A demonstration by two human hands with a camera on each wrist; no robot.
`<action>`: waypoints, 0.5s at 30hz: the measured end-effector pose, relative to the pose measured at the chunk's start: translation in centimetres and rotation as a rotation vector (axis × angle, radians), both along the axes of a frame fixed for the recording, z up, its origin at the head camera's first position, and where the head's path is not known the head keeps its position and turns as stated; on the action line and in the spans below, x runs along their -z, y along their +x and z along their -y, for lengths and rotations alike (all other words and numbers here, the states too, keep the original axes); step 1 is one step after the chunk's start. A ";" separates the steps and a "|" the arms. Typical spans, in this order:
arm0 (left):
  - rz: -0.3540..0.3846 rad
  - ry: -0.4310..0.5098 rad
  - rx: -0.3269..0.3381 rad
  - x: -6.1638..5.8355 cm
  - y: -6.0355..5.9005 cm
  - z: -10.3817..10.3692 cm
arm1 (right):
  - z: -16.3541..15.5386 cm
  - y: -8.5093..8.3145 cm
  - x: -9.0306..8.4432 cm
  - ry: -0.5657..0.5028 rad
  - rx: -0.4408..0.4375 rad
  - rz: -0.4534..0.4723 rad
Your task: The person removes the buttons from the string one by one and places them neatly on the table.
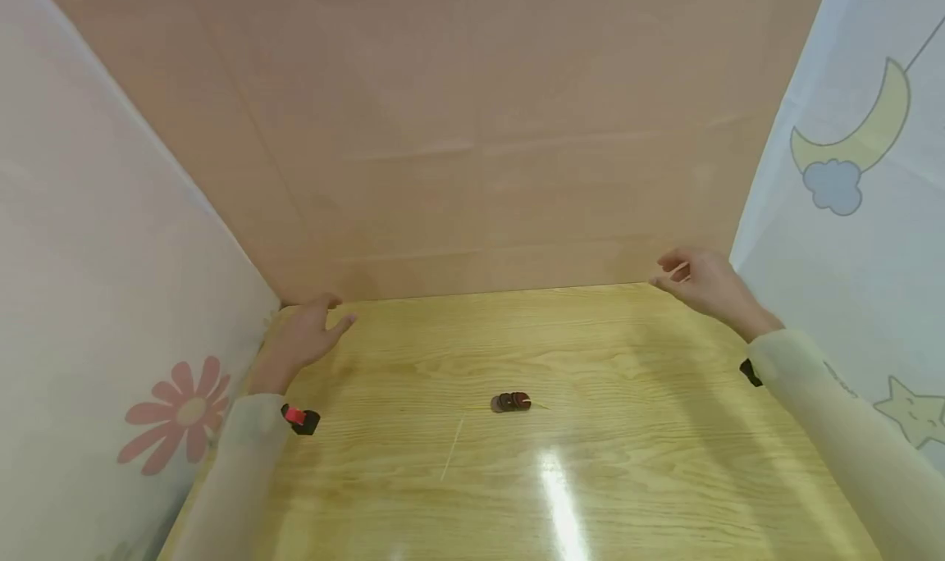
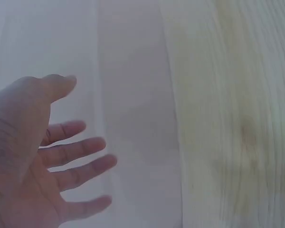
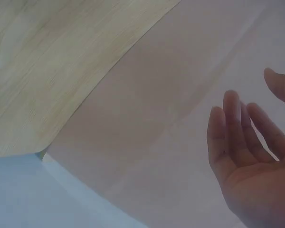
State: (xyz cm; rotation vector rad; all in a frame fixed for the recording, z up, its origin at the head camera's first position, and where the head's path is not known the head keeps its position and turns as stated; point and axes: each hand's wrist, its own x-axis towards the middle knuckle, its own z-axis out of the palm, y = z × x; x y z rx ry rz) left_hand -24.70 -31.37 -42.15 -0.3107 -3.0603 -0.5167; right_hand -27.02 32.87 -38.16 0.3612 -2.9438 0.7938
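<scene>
Four fingers on the left hand [image 1: 299, 339] are sitting spread apart, thumb out; on the right hand [image 1: 705, 286] they're kinda bending, some close together, thumb standing clear. Both hands are hovering well away from each other. Between them and nearer the person, some dark discs [image 1: 511, 402] are lying overlapped in a row on the wooden table [image 1: 627, 462], a thin yellow stick [image 1: 478, 408] poking out both ends. One pale stick [image 1: 452, 449] is lying near it, and a brownish sheet [image 1: 443, 200] is hanging behind.
</scene>
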 end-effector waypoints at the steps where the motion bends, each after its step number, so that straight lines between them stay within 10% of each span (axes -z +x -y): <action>1: 0.010 0.051 0.009 -0.1 0.1 -0.2 | 0.3 0.1 0.0 -0.013 -0.001 -0.007; 15: -0.025 0.272 0.137 0.3 2.0 -5.8 | 3.8 2.1 0.3 -0.077 -0.082 -0.003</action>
